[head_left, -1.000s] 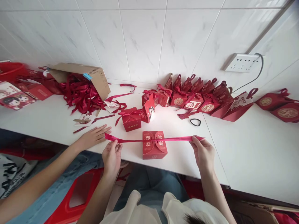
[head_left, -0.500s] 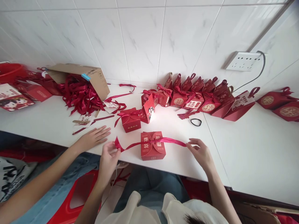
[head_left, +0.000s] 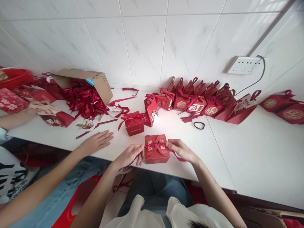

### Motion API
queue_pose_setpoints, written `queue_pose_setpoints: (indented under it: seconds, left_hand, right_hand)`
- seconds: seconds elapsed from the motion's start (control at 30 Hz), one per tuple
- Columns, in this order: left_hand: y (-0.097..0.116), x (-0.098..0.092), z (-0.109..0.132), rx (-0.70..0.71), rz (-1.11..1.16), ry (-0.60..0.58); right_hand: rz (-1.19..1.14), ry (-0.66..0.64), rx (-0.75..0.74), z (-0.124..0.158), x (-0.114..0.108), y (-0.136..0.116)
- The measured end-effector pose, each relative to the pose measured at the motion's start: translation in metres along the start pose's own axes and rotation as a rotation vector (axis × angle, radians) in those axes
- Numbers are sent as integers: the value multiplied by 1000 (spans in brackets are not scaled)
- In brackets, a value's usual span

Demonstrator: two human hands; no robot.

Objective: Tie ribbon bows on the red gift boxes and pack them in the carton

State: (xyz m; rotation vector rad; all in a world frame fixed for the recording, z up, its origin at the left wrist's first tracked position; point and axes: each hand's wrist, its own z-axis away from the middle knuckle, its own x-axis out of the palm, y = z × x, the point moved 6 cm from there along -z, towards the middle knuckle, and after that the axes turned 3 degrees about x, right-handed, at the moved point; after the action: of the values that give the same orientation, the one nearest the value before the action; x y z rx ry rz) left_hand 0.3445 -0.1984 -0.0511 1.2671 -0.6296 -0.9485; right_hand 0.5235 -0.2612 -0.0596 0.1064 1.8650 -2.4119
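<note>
A small red gift box (head_left: 156, 153) with gold lettering stands at the near edge of the white table (head_left: 249, 158). A red ribbon (head_left: 155, 145) runs through the slit in its top flaps. My left hand (head_left: 129, 155) is against the box's left side, fingers closed on the ribbon's left end. My right hand (head_left: 180, 149) is against the right side, pinching the other end, whose tail (head_left: 178, 157) hangs below it.
Another person's hand (head_left: 96, 142) lies flat on the table to my left; a further hand (head_left: 35, 106) at far left holds a box. A tipped cardboard carton (head_left: 95, 80) spills red ribbons. Finished boxes (head_left: 201, 101) line the wall. A tied box (head_left: 134, 123) and black hair band (head_left: 199, 125) lie nearby.
Both my hands have come inward along the ribbon, from stretched wide apart to right beside the box. At far left another hand with a box has come into view.
</note>
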Motion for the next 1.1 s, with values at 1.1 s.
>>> queue_pose_setpoints:
  seconds: [1.1]
  left_hand:
    - [24,-17,4,-23,-370,55]
  right_hand:
    - [63,53,26,21,-12,-15]
